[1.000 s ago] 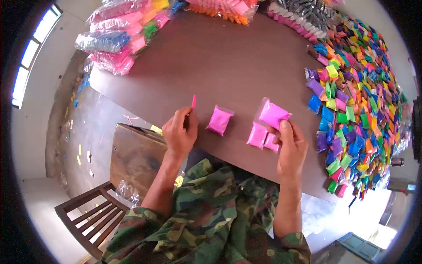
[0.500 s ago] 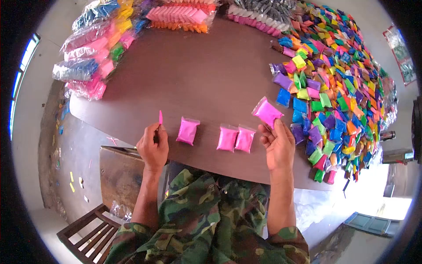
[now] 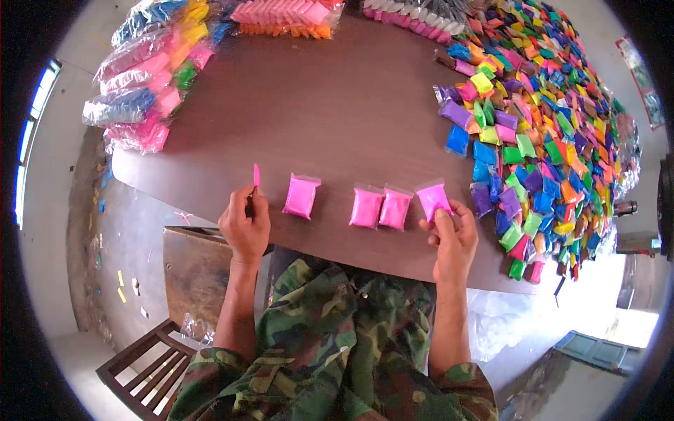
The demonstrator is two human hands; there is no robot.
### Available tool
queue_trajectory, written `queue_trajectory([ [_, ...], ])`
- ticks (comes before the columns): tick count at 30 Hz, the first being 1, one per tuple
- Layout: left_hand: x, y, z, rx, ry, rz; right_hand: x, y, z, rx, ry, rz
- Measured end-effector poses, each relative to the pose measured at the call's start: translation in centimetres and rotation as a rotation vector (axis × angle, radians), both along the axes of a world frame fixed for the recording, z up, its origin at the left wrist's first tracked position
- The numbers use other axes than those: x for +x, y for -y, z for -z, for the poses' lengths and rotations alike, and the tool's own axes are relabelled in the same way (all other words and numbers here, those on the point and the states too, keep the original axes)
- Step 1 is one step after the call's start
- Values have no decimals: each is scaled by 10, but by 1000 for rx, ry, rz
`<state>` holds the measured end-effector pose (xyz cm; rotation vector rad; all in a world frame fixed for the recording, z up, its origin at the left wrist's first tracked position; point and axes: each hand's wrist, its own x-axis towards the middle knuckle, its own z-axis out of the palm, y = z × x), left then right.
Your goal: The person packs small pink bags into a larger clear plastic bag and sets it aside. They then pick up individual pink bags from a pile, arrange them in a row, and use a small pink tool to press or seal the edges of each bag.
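My left hand [image 3: 245,228] is closed, gripping a thin pink stick-like piece [image 3: 257,175] that points upward from the fingers; its exact kind is too small to tell. My right hand [image 3: 454,245] pinches a pink packet [image 3: 430,196] by its lower edge, thumb on top. Just left of that packet, two more pink packets lie side by side on the table, a left one [image 3: 366,208] and a right one [image 3: 395,209]. Another pink packet [image 3: 302,196] rests apart from them, nearer my left hand. All are small clear sachets with pink filling.
A large heap of many-coloured packets [image 3: 540,154] covers the right of the brown table [image 3: 302,105]. Bundled clear bags [image 3: 133,77] are stacked at the far left. More bundles of pink and orange packets [image 3: 284,15] line the back edge. A slatted wooden chair [image 3: 151,372] stands lower left.
My right hand has lowered its pink packet towards the table, beside the pair of packets. My left hand stays almost where it was, still holding the pink piece. The view has shifted slightly.
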<state>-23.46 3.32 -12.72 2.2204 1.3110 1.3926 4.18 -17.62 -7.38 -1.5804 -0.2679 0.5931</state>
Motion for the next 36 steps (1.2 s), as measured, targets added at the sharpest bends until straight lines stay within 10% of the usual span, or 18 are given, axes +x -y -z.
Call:
queue_trajectory([
  [9,1,0,0,0,-5,-3,-4,15,23,-233,442,-78],
  [36,1,0,0,-29,-26,-28,-31,3,-10,22,276,-225],
])
